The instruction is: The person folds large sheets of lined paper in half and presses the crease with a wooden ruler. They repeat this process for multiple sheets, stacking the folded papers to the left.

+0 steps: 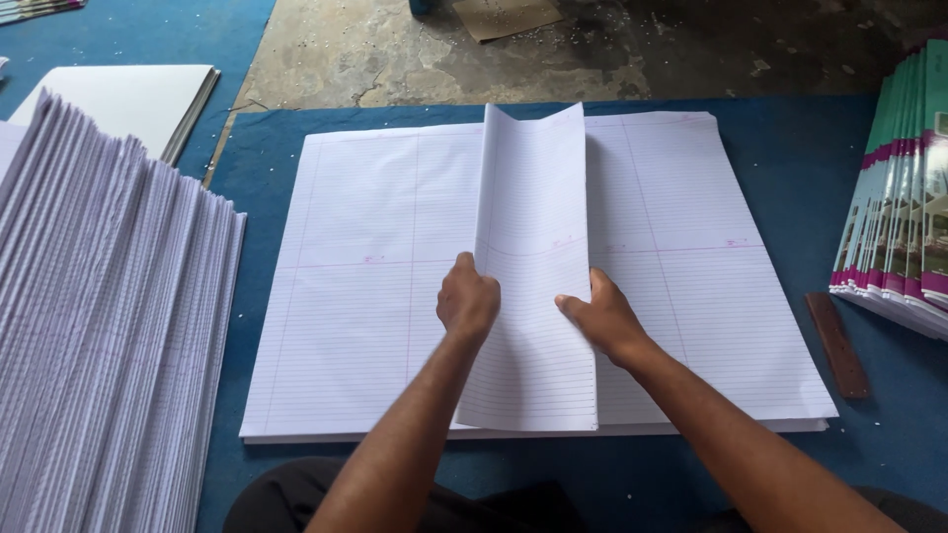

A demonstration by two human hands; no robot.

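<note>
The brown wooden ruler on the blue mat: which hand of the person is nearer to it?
Right. The right hand rests on the folded ruled sheet, with open paper between it and the brown wooden ruler. The left hand grips the sheet's other edge, farther away.

We see white ruled sheets point(395, 296) with fine grey lines and pink margin rules, a blue mat point(869, 178) (bare grey floor point(395, 49) beyond), teal-and-magenta covers point(904, 188), and a brown strip point(837, 345).
</note>
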